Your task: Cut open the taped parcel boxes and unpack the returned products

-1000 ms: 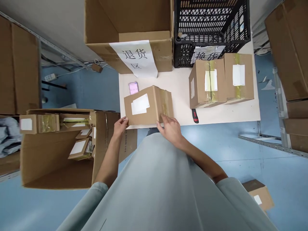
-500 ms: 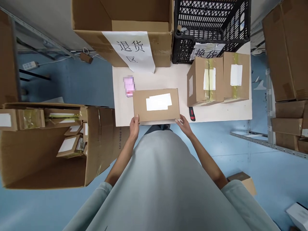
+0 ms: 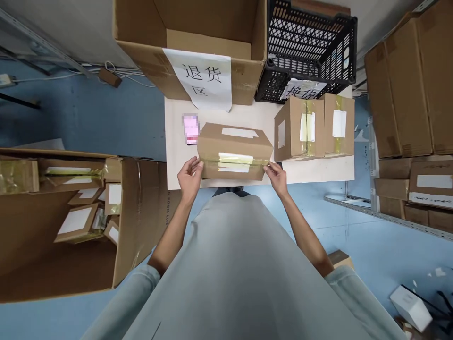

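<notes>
A closed cardboard box [image 3: 233,142] is at the front of the white table [image 3: 174,160], between my two hands. Its taped side, with yellowish tape and white labels across it, faces me. My left hand [image 3: 190,178] grips the box's left end, thumb at the near corner. At the right end, the fingertips of my right hand [image 3: 276,177] pinch the edge by the end of the tape. A utility knife [image 3: 279,165] lies just behind my right hand, mostly hidden. Left of the box is a pink item [image 3: 191,129], blurred out.
Two taped boxes [image 3: 314,127] stand on the table's right. Behind are a large open carton [image 3: 244,78] with a paper sign and a black crate [image 3: 311,56]. A big carton [image 3: 141,222] holding parcels is at my left; shelved boxes [image 3: 392,189] are at right.
The box has been tipped so its taped side now shows instead of only the labelled face. Both hands moved with its ends, and the knife became mostly covered. The view shifted slightly.
</notes>
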Demonstrator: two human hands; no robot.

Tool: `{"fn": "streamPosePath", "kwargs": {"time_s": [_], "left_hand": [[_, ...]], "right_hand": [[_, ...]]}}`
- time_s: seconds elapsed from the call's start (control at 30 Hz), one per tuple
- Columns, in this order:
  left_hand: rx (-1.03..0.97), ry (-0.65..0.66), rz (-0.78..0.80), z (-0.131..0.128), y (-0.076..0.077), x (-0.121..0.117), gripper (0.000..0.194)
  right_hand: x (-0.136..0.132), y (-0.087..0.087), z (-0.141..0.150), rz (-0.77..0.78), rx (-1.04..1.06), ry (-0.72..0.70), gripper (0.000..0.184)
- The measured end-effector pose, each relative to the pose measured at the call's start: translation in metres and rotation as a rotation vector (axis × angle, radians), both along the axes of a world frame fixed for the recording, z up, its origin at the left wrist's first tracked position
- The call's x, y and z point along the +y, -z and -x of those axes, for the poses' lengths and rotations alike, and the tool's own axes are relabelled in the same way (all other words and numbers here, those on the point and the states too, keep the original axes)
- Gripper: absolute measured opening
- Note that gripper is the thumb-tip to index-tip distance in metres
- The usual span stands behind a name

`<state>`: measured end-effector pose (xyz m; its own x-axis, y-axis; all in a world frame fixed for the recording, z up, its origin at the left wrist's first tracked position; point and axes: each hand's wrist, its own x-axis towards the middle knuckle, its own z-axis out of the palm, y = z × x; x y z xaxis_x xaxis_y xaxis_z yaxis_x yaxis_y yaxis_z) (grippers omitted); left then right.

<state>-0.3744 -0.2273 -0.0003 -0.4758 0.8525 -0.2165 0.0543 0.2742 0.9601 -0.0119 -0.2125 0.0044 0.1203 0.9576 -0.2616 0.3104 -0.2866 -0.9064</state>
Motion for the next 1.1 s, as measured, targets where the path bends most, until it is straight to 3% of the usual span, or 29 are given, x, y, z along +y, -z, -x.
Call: {"fn": "streamPosePath", "kwargs": {"time_s": [0.13, 0.27, 0.43, 0.57, 0.73, 0.9, 1.0, 1.1], "left_hand": [[0.032, 0.018, -0.021, 0.006, -0.017, 0.027, 0.055], [0.017, 0.057, 0.058, 0.014, -0.022, 0.035, 0.041], [-0.011, 0.090, 0.188, 0.024, -0.014, 0.028, 0.033], [0.008, 0.160, 0.211, 0.033, -0.009, 0.027, 0.038], [0.234, 0.222, 0.067, 0.030, -0.026, 0.037, 0.045], [0.300, 0.308, -0.070, -0.010, -0.062, 0.056, 0.039], [0.299, 0.379, -0.083, -0.055, -0.076, 0.070, 0.039], [0.273, 0.464, -0.079, -0.114, -0.076, 0.083, 0.041]], "right_hand": [[0.036, -0.013, 0.011, -0.026, -0.113, 0.080, 0.074], [0.050, -0.014, 0.021, -0.020, -0.203, 0.112, 0.068], [0.050, -0.008, 0.034, 0.032, -0.268, 0.125, 0.054], [0.043, -0.010, 0.040, 0.038, -0.273, 0.123, 0.060], [0.036, -0.031, 0.030, -0.074, -0.291, 0.116, 0.069], [0.040, -0.058, -0.022, -0.199, -0.325, 0.200, 0.058], [0.050, -0.067, -0.081, -0.261, -0.392, 0.269, 0.053], [0.063, -0.064, -0.155, -0.292, -0.491, 0.327, 0.052]]}}
